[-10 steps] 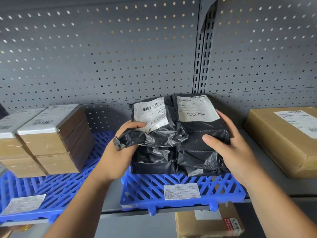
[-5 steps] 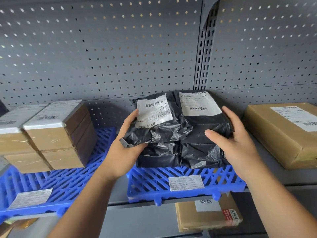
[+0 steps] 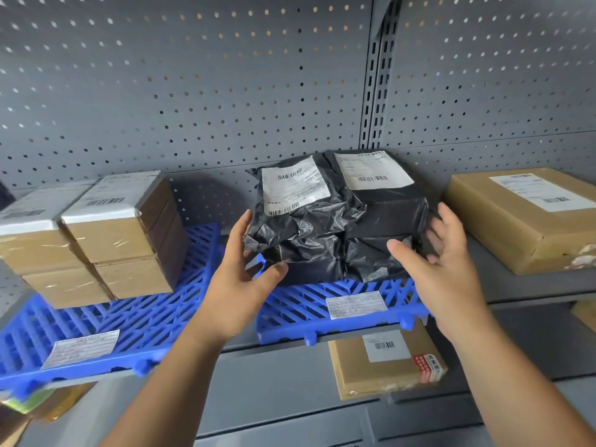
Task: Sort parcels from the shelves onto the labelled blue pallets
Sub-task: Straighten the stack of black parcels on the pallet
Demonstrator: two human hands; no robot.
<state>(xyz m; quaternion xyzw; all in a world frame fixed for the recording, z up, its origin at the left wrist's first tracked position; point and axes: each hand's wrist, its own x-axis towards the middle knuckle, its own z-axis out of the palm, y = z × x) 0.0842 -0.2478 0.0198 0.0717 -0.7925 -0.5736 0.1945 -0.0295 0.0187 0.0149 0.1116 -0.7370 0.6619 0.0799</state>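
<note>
Black crumpled plastic parcels [image 3: 338, 233], set on the blue slatted pallet [image 3: 300, 300], are flanked by the left hand [image 3: 238, 285] and right hand [image 3: 451, 269], both spread wide, likely for steadying.

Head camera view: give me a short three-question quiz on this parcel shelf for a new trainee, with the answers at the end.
1. True or false: the black bagged parcels rest on a blue pallet.
2. What is stacked on the left pallet? A. brown boxes B. black bags C. loose envelopes
3. How many white labels show on top of the black bagged parcels?
Key: 1 true; 2 A; 3 two.
</note>
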